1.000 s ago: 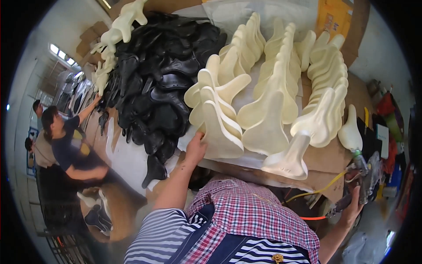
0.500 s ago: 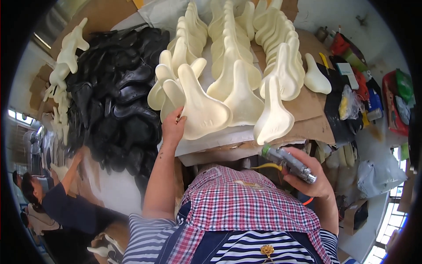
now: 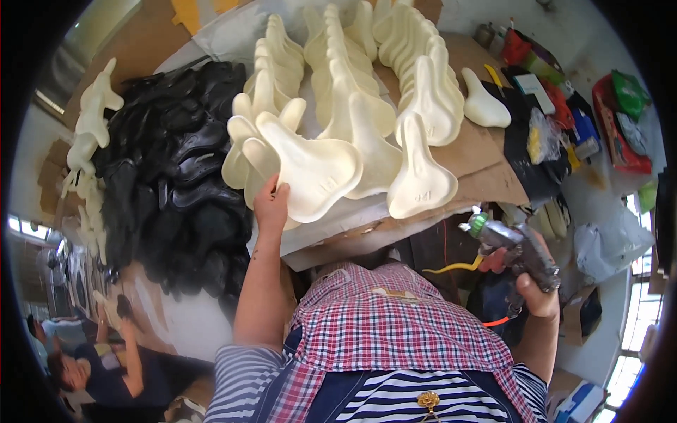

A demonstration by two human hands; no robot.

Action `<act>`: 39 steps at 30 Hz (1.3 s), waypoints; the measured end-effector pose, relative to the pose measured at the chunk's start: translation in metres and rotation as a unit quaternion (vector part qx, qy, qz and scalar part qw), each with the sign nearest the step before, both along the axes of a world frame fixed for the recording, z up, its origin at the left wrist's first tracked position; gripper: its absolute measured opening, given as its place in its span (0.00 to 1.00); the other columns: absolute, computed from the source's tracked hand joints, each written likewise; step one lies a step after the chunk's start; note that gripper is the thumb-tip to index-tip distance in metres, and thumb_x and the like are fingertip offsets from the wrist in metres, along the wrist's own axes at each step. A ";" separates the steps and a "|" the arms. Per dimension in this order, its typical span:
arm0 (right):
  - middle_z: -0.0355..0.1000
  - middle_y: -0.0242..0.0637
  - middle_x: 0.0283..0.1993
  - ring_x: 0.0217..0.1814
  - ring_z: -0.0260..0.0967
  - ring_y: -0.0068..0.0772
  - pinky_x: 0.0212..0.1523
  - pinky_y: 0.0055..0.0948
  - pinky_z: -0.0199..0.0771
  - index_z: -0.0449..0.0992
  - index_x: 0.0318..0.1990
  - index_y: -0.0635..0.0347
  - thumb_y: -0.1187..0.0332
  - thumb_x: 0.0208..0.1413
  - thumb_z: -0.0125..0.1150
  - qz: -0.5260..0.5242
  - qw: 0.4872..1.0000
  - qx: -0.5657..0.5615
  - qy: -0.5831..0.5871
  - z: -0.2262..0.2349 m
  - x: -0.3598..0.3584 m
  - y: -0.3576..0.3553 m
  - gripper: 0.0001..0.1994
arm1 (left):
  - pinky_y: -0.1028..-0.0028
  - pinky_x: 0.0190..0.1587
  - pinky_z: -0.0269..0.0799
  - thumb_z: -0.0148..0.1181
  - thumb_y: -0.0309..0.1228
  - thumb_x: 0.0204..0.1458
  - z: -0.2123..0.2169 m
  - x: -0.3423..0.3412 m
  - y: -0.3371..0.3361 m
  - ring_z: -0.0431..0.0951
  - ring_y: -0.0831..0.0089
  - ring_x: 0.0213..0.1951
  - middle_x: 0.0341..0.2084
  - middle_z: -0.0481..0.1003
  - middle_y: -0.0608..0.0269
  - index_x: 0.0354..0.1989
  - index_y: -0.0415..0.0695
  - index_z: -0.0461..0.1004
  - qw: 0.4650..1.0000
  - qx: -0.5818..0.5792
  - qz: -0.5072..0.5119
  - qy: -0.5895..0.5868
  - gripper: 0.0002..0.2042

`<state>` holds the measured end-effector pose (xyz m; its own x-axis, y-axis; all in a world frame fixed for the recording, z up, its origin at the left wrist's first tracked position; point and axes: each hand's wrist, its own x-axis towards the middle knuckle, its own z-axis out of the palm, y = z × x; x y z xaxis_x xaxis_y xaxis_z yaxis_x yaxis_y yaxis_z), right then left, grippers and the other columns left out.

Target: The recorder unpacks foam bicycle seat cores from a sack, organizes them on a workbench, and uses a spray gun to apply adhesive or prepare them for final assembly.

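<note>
My left hand (image 3: 271,206) grips the near edge of a cream bicycle saddle pad (image 3: 310,168) at the front of a stack of cream saddle pads (image 3: 367,92) on a cardboard-covered table (image 3: 486,158). My right hand (image 3: 534,285) holds a grey spray gun (image 3: 513,243) with a green cap, low at the right, below the table edge. A yellow hose (image 3: 455,268) runs from the gun toward my body.
A heap of black saddle covers (image 3: 173,176) lies left of the cream ones, with more cream pads (image 3: 88,134) at the far left. Tools, bags and bottles (image 3: 564,106) crowd the right end. Another person (image 3: 92,366) bends at lower left.
The view has swung so the stacks sit more central. My right hand has raised the spray gun higher at the right. My left hand stays on the front cream pad.
</note>
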<state>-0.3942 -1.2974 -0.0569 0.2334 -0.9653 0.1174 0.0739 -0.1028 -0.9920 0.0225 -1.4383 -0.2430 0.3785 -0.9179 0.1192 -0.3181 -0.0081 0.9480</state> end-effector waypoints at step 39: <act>0.69 0.40 0.34 0.33 0.68 0.30 0.36 0.28 0.70 0.57 0.59 0.68 0.62 0.47 0.63 -0.293 0.955 0.049 0.027 0.007 -0.044 0.108 0.33 | 0.62 0.45 0.68 0.54 0.29 0.45 -0.045 -0.249 -0.087 0.73 0.50 0.42 0.44 0.69 0.40 0.50 0.32 0.62 0.980 0.042 -0.173 -0.090 0.23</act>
